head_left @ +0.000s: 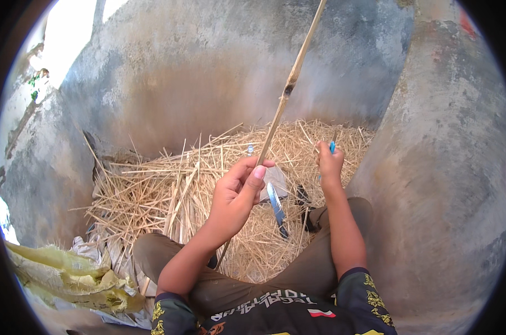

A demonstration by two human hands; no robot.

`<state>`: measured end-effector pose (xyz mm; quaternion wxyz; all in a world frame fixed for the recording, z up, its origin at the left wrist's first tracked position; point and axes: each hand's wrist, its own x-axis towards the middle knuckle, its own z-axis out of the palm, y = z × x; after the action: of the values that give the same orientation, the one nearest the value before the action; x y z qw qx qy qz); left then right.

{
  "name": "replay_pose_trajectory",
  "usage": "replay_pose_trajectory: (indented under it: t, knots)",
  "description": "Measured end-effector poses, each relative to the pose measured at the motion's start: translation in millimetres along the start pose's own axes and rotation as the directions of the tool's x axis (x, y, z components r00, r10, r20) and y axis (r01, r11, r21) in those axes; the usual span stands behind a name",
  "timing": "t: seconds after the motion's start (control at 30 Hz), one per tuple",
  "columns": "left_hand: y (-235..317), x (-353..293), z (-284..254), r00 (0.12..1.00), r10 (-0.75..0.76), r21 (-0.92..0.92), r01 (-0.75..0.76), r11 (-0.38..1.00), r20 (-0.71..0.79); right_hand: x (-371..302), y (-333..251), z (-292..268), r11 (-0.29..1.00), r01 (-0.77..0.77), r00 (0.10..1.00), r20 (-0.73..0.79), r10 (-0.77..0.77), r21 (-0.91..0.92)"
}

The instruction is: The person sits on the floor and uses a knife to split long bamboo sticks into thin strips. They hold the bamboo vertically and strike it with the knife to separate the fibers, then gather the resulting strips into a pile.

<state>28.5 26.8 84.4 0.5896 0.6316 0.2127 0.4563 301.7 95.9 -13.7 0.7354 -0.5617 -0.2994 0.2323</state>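
A long, thin bamboo stick [298, 66] with a dark, scorched-looking joint slants up and away from my left hand [236, 195]. Thumb and fingers are closed around it, and its lower end comes out below the wrist toward my lap. My right hand [330, 162], apart from the stick, is closed on a slim blue-handled tool [332, 147]; most of it is hidden in the fist, so its exact kind cannot be made out. Between my hands, a shiny curved blade [276, 204] with a dark end lies over the straw near a pale round object [273, 181].
Thin straw-coloured strips [169, 192] are heaped before my crossed legs [297, 259]. A grey, stained wall [208, 72] rises behind them, and another wall [431, 167] stands close on the right. Yellowish sacking [68, 279] lies crumpled at the lower left.
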Motion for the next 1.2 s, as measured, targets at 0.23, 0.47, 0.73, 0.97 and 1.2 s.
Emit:
replay_pose_trajectory:
  t: [0.23,0.47,0.73,0.97,1.2]
  knots:
    - [37.8,16.3,16.5,0.998,-0.012,0.126,0.004,0.992,0.059,-6.2,-2.4,-3.0,0.924,0.364,0.931,0.036,-0.362,-0.118]
    - [45.2,13.0,35.0,0.967,-0.182,0.153,0.155,0.976,0.179,-17.1,-28.3,-7.3,0.816,0.495,0.838,-0.085,-0.539,-0.299]
    - [55.3,18.9,36.1,0.958,-0.25,0.43,0.167,0.887,0.143,-11.4,-41.4,-28.0,0.811,0.537,0.799,-0.17,-0.577,-0.232]
    - [-47.6,-40.8,27.7,0.92,-0.378,0.284,0.338,0.897,0.1,-24.5,-32.1,-15.3,0.679,0.659,0.722,0.019,-0.692,-0.324]
    - [-76.1,-62.6,32.9,0.937,-0.337,0.252,0.35,0.902,-0.095,-39.1,-10.1,-7.3,0.424,0.783,0.602,0.382,-0.701,-0.455]
